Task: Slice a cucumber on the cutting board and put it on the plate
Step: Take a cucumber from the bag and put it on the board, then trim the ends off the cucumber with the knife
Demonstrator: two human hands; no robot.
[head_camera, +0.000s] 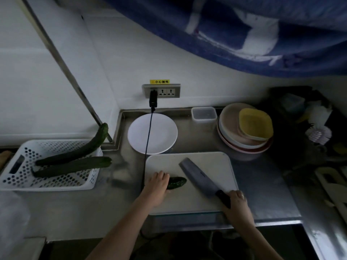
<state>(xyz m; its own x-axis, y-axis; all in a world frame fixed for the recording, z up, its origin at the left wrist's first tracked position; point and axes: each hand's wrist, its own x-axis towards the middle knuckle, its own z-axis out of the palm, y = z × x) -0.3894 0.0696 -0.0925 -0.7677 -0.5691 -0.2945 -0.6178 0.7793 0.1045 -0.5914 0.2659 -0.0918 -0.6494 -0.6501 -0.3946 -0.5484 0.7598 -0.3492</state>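
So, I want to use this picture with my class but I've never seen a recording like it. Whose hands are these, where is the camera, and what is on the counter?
There is no machine: a person wears one camera on the head, looking down at their own hands. The left hand holds a cucumber down on the white cutting board. The right hand grips the handle of a knife, whose blade lies over the board. Behind the board sits a white plate with no slices on it, crossed by a black cable. To the left, a white basket holds two more cucumbers. To the right is a stack of dishes.
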